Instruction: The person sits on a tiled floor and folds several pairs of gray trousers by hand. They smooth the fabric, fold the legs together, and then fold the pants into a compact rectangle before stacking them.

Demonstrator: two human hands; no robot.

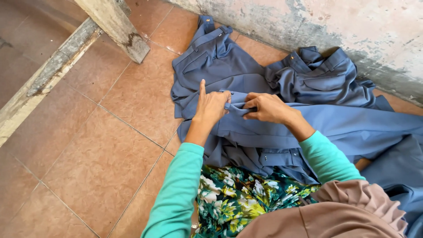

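Blue trousers (282, 128) pinched by both hands: left hand (210, 107) forefinger raised, right hand (266, 108) clenched.

Bare terracotta tile floor (88, 145) left of the left hand (210, 105) is open, w/ room to pass. Ahead-left, a weathered wooden post (115, 26) & grey beam (48, 75) block. Stained plaster wall (335, 26) closes the far side; crumpled blue-grey trousers (317, 79) fill the right.
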